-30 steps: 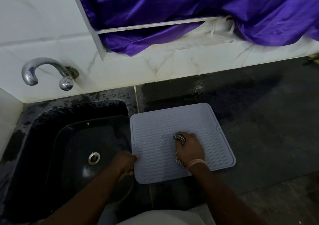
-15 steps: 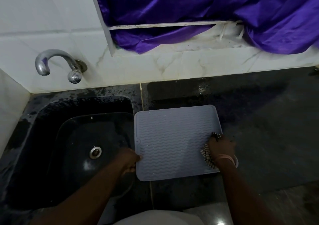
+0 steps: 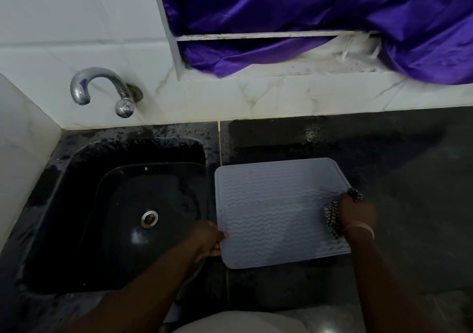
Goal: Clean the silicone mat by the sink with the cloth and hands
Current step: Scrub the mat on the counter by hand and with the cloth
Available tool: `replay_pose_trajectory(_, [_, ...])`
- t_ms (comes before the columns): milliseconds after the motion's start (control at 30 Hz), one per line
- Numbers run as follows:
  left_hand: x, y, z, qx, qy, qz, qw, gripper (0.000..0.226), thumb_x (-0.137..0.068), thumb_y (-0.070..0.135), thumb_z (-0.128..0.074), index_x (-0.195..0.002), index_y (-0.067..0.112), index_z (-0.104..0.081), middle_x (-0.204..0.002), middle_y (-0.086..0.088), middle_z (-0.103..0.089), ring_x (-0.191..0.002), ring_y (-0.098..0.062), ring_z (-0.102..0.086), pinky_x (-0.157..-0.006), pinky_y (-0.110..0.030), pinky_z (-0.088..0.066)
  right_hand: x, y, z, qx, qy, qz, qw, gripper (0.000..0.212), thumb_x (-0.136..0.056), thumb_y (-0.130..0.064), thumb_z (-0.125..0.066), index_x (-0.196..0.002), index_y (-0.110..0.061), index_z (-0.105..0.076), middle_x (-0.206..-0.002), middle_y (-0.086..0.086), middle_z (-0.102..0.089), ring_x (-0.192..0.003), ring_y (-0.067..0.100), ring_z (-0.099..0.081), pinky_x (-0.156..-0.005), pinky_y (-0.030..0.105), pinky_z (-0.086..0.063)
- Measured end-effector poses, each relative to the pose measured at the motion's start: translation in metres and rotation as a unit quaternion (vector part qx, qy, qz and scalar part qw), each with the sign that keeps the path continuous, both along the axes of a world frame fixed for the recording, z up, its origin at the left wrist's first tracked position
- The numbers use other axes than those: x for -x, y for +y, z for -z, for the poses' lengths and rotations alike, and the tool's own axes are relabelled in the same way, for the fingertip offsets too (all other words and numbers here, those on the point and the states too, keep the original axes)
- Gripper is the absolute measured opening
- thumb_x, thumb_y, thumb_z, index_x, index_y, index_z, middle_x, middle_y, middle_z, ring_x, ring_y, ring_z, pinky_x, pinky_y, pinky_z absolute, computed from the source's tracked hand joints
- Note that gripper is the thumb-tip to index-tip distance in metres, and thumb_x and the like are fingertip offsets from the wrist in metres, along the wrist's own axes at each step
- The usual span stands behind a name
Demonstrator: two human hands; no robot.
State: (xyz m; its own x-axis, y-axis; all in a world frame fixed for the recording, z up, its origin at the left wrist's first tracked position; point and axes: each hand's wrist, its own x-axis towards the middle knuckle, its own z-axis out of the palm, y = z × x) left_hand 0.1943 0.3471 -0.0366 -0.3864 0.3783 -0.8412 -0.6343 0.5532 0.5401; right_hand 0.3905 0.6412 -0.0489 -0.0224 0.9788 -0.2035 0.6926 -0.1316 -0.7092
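Non-task items: chrome tap (image 3: pixel 102 91) on the white marbled tile wall (image 3: pixel 76 25), spout curving left, round knob at its lower right. Black sink basin (image 3: pixel 122 220) below it, steel drain (image 3: pixel 149 218) near the middle, wet sheen on the bottom. Dark stone surface (image 3: pixel 396 174) runs right of the sink, water spots and a dull smear near the back edge; thin pale seam between the sink section and the rest. Purple satin cloth (image 3: pixel 307 8) bunched over the white window ledge (image 3: pixel 281 79) at top, spilling down at the right.
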Motion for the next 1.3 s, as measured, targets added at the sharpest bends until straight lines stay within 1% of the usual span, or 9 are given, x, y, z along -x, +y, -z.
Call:
replay_pose_trajectory(133, [0.001,0.000,0.004,0.001,0.020,0.009,1.000,0.016,-0.088,0.007,-0.075,-0.087,0.006,-0.059,-0.105,-0.016,-0.070,-0.090,-0.025,-0.069,-0.064,-0.033,-0.060,-0.001,-0.008,0.007,-0.015,-0.064,-0.005,0.998,0.073,-0.082,-0.046,-0.033,-0.116,0.011,-0.062,-0.122,0.036,-0.058,-0.116,0.048,-0.053,-0.109,0.048,-0.035])
replay_pose_trajectory(267, [0.005,-0.001,-0.004,0.083,0.119,0.139,0.980,0.023,-0.089,0.021,-0.076,-0.081,0.007,-0.059,-0.085,-0.011,-0.067,-0.072,-0.019,-0.063,-0.057,-0.028,-0.057,0.012,-0.033,0.000,-0.066,-0.101,-0.042,0.992,0.037,-0.090,-0.030,-0.057,-0.117,-0.004,-0.055,-0.129,0.038,-0.039,-0.098,0.052,-0.055,-0.094,0.047,-0.045])
replay_pose_trajectory(333, [0.011,-0.001,-0.004,0.132,0.295,0.243,0.914,0.017,-0.092,0.026,-0.069,-0.083,0.013,-0.061,-0.085,-0.004,-0.065,-0.073,-0.014,-0.059,-0.061,-0.027,-0.051,0.023,-0.053,0.000,-0.159,-0.087,-0.101,0.978,0.030,-0.082,-0.022,-0.063,-0.109,-0.011,-0.056,-0.127,0.032,-0.036,-0.090,0.047,-0.054,-0.091,0.045,-0.048])
replay_pose_trajectory(400, [0.014,0.000,-0.006,0.115,0.429,0.285,0.849,0.011,-0.093,0.026,-0.063,-0.103,0.023,-0.060,-0.106,-0.001,-0.063,-0.086,-0.010,-0.056,-0.067,-0.020,-0.043,0.037,-0.073,0.000,-0.225,-0.095,-0.179,0.953,0.034,-0.082,-0.023,-0.060,-0.115,-0.016,-0.059,-0.132,0.031,-0.039,-0.108,0.039,-0.047,-0.109,0.034,-0.035])
replay_pose_trajectory(467, [0.020,0.005,-0.004,0.072,0.465,0.307,0.827,0.041,-0.095,0.025,-0.059,-0.135,0.031,-0.050,-0.132,-0.004,-0.051,-0.108,-0.017,-0.057,-0.084,-0.021,-0.044,0.053,-0.092,0.000,-0.233,-0.078,-0.255,0.935,0.041,-0.084,-0.024,-0.058,-0.125,-0.016,-0.057,-0.132,0.030,-0.045,-0.123,0.032,-0.037,-0.119,0.027,-0.015])
replay_pose_trajectory(633, [0.033,0.012,0.012,0.154,0.464,0.454,0.745,0.098,-0.083,0.048,-0.072,-0.154,0.051,-0.006,-0.164,-0.009,-0.001,-0.146,-0.042,-0.015,-0.115,-0.059,-0.026,0.095,-0.141,-0.003,-0.045,0.063,-0.346,0.935,0.036,-0.084,-0.004,-0.065,-0.118,-0.012,-0.062,-0.113,0.009,-0.050,-0.095,0.016,-0.051,-0.102,0.040,-0.044])
replay_pose_trajectory(900, [0.036,0.012,0.019,0.203,0.462,0.459,0.731,0.104,-0.076,0.064,-0.071,-0.152,0.055,-0.002,-0.165,-0.015,-0.001,-0.145,-0.046,-0.016,-0.114,-0.062,-0.023,0.127,-0.188,0.018,-0.076,-0.052,-0.441,0.893,0.055,-0.073,-0.014,-0.073,-0.125,-0.009,-0.058,-0.118,0.013,-0.053,-0.107,0.028,-0.051,-0.099,0.037,-0.044])
replay_pose_trajectory(1067, [0.037,0.006,0.022,0.186,0.452,0.450,0.747,0.098,-0.080,0.063,-0.068,-0.151,0.058,-0.001,-0.164,-0.016,-0.006,-0.144,-0.045,-0.018,-0.114,-0.061,-0.024,0.139,-0.182,0.017,-0.046,-0.096,-0.483,0.869,0.023,-0.082,-0.020,-0.059,-0.102,-0.015,-0.069,-0.101,0.008,-0.066,-0.103,0.026,-0.051,-0.090,0.032,-0.046])
replay_pose_trajectory(1300, [0.039,0.005,0.020,0.177,0.457,0.436,0.755,0.080,-0.091,0.058,-0.054,-0.150,0.060,-0.001,-0.161,-0.015,-0.016,-0.142,-0.042,-0.024,-0.113,-0.058,-0.026,0.136,-0.189,0.018,-0.067,-0.059,-0.506,0.858,0.028,-0.086,-0.012,-0.057,-0.112,-0.010,-0.067,-0.105,0.014,-0.063,-0.105,0.030,-0.052,-0.092,0.039,-0.049])
